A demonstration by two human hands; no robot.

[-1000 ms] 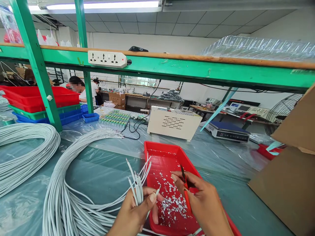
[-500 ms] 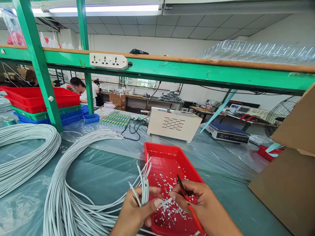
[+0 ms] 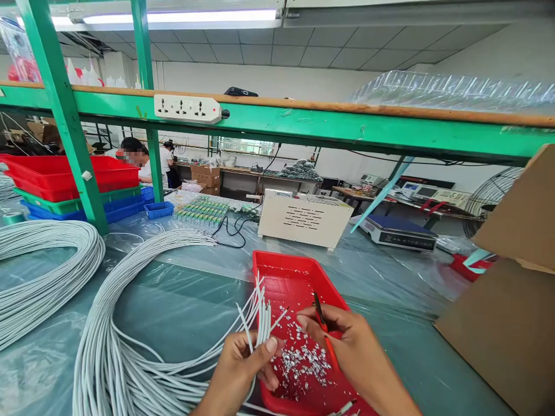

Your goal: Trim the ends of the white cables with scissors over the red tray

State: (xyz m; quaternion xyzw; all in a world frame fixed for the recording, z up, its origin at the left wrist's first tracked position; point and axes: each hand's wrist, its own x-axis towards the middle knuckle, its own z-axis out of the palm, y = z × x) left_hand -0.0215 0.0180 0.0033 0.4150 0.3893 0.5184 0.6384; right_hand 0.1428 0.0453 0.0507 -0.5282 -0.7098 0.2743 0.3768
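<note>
Several white cables (image 3: pixel 263 323) stand up out of my left hand (image 3: pixel 245 361), pinched between thumb and fingers with their cut ends upward. They run back to a large bundle of white cable (image 3: pixel 108 323) looped on the table to the left. My right hand (image 3: pixel 342 338) grips a pair of red-handled cutters (image 3: pixel 330 349), dark jaws pointing up and away; thumb and forefinger are close together, apart from the cables. Beneath both hands lies a red tray (image 3: pixel 288 268), strewn with small shiny scraps (image 3: pixel 303 364). A few more cable ends (image 3: pixel 344 407) show at its near edge.
Another cable coil (image 3: pixel 47 283) lies far left, before stacked trays (image 3: pixel 69 176). Behind the red tray stand a beige box-shaped device (image 3: pixel 306 218) and a scale (image 3: pixel 394 234). Cardboard (image 3: pixel 503 323) borders the right side. A green shelf beam (image 3: pixel 303 124) crosses above. Two people are in the background.
My right hand has drawn away from the cable end it was touching. That cable now stands upright with the others in my left hand. The cutters stay in my right hand.
</note>
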